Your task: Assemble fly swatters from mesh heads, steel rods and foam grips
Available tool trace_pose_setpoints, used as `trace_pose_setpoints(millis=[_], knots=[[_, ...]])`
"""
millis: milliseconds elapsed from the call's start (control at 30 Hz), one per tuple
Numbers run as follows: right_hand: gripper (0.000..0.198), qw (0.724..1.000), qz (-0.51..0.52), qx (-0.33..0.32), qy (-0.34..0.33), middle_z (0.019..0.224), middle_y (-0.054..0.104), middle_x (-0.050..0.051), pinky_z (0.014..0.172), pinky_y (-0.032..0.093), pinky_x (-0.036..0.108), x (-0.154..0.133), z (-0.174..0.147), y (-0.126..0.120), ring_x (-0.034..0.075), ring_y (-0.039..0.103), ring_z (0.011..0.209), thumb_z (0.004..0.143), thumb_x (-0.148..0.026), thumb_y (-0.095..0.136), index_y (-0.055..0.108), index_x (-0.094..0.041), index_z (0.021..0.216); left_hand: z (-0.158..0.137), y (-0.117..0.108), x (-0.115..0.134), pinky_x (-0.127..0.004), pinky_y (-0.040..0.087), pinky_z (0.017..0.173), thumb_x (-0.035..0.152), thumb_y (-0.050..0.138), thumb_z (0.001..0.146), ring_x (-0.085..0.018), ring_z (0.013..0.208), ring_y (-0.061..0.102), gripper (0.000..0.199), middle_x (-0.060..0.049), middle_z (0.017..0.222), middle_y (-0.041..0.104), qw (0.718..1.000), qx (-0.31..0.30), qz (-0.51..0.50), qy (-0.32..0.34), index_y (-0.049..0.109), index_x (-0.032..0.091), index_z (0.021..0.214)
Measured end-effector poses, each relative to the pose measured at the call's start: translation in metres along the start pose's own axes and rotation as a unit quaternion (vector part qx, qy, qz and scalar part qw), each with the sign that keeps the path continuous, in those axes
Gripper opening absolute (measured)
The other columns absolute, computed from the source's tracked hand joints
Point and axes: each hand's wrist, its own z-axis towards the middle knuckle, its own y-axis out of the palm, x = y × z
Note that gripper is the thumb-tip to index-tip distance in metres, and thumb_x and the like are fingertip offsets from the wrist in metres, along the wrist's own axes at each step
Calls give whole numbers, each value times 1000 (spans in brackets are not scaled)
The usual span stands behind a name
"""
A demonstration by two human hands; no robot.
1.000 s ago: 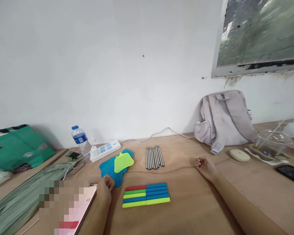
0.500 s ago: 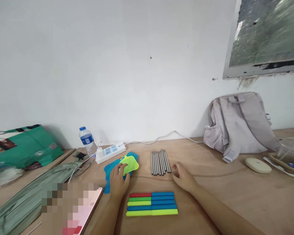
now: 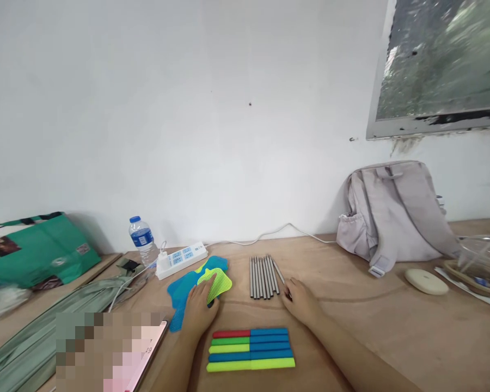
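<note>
— Item one, left hand [image 3: 199, 307]?
— Lying flat on the stack of mesh swatter heads [image 3: 196, 284], blue ones under a yellow-green one; fingers spread over the yellow-green head, pressing, not closed around it. The stack sits mid-bench, just in front of the white power strip [image 3: 181, 256].

— Item two, right hand [image 3: 300, 296]?
— Palm down on the bench [image 3: 371, 332], fingers loosely extended; fingertips touch the rightmost of the grey metal rods [image 3: 263, 276], which has swung askew from the row. Nothing clasped. The rods lie side by side, pointing toward the back edge.

— Item three, nearest the front edge?
— A row of coloured handles [image 3: 250, 349], red, green, yellow-green and blue, lying between the two forearms, touched by neither hand.

— Remaining stock?
— Water bottle [image 3: 141, 240] beside the power strip; green bag [image 3: 36, 250] at the left end; pale backpack [image 3: 396, 209] against the wall toward the right; a cream disc [image 3: 426, 281] just in front of it.
</note>
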Motion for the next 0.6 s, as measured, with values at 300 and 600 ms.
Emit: trace_pose_setpoints(millis=[300,600], knots=[[11,984,180,-2,-8,59,44,-3,56,31,24,24,-15,-21,13,42,57,75,-31,47,46,-21,74,-3,0,-5,-40,38,95,13,36,76,-21,110,49,47,-7,117,56,998,16,-19,54,46,19,121],[38,749,619,49,230,64,50,-2,51,34,23,50,-65,-43,9,41,53,56,-46,69,54,-19,79,2,7,-17,-44,28,102,15,29,81,-21,121,38,42,-4,122,53,992,72,-84,54,48,21,118]])
